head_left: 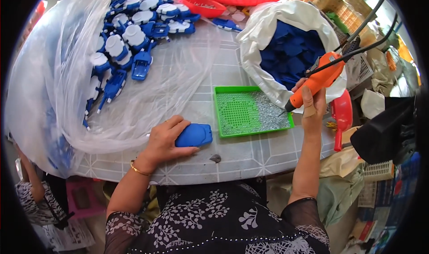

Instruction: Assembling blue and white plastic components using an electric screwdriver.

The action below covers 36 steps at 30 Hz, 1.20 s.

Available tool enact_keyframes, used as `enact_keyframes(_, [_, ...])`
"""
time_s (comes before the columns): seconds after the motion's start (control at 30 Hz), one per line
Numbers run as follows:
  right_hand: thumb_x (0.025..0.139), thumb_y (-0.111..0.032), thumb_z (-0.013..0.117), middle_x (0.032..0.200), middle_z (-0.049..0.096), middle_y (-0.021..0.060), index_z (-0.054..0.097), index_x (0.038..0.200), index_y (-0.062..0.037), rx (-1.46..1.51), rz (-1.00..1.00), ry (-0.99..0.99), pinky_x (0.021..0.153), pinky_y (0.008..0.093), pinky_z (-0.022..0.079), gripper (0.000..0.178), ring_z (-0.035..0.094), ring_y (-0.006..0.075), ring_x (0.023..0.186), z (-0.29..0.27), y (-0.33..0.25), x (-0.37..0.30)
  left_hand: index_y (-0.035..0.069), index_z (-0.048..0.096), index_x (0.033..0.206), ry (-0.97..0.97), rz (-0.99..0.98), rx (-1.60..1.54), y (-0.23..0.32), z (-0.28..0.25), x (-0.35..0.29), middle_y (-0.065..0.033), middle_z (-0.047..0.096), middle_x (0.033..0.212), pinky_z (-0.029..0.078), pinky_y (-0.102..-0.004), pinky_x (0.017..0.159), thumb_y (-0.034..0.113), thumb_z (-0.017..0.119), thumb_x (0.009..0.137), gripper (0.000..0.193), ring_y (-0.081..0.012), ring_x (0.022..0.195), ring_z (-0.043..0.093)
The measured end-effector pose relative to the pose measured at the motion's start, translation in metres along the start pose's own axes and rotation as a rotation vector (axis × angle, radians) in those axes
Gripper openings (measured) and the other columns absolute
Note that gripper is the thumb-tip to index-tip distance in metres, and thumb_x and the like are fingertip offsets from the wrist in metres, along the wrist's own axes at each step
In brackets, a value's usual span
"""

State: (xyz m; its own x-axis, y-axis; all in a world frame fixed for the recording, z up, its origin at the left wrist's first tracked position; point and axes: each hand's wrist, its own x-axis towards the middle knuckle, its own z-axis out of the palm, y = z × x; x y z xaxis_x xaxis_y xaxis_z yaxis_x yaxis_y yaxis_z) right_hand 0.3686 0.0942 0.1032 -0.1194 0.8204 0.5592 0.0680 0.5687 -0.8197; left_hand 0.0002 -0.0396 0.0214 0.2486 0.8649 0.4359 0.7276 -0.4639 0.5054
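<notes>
"Where was the blue case (193,135)?"
"On the table (237,160), clasped in my left hand (166,140), pointing lengthwise toward the green tray (254,132); my right hand (315,104) gripped the screwdriver (318,77), tip over it."

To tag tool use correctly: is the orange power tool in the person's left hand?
No, the right hand holds the orange power tool, while the left hand holds a blue plastic piece.
</notes>
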Motion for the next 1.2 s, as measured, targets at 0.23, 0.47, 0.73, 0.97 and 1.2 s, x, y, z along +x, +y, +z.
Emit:
enact_keyframes(0.23, [0.087,-0.010,0.071,0.080,0.056,0.0080,0.048,0.112,-0.0086,0.436,0.187,-0.096,0.067,0.0374,0.054,0.034,0.059,0.0174,0.065,0.069,-0.013,-0.007,0.004,0.066,0.112,-0.022,0.021,0.006,-0.003,-0.002,-0.001,-0.0131,0.064,0.104,0.055,-0.0397,0.075,0.040,0.088,0.068,0.061,-0.0331,0.088,0.067])
enact_keyframes(0.47, [0.087,-0.012,0.073,0.066,0.049,0.0016,0.049,0.103,-0.0085,0.445,0.304,-0.170,0.058,0.0318,0.047,0.029,0.050,0.0136,0.053,0.091,0.001,-0.018,0.004,0.065,0.112,-0.025,0.032,0.001,-0.007,-0.002,0.002,-0.0123,0.062,0.100,0.054,-0.0396,0.072,0.039,0.087,0.067,0.061,-0.0320,0.085,0.067])
enact_keyframes(0.73, [0.086,-0.011,0.073,0.075,0.050,0.0020,0.049,0.104,-0.0076,0.481,0.284,-0.139,0.059,0.0318,0.047,0.030,0.051,0.0133,0.056,0.086,0.025,-0.023,0.004,0.065,0.111,-0.016,0.029,0.004,-0.009,-0.001,0.002,-0.0114,0.061,0.099,0.053,-0.0394,0.071,0.040,0.087,0.067,0.061,-0.0312,0.083,0.066])
enact_keyframes(0.97, [0.087,-0.010,0.072,0.077,0.052,0.0028,0.050,0.107,-0.0072,0.490,0.280,-0.145,0.060,0.0317,0.048,0.030,0.051,0.0134,0.057,0.090,0.029,-0.027,0.003,0.065,0.111,-0.026,0.027,0.002,-0.009,0.000,0.004,-0.0115,0.062,0.100,0.054,-0.0389,0.071,0.041,0.086,0.067,0.061,-0.0312,0.083,0.067])
enact_keyframes(1.2, [0.089,-0.006,0.069,0.066,0.049,0.0004,0.052,0.092,-0.0045,0.442,0.262,-0.057,0.054,0.0279,0.043,0.017,0.047,0.0102,0.051,0.100,0.022,-0.029,0.003,0.065,0.110,-0.024,0.024,-0.006,-0.009,0.001,0.003,-0.0117,0.062,0.099,0.054,-0.0391,0.071,0.041,0.086,0.067,0.061,-0.0314,0.082,0.067])
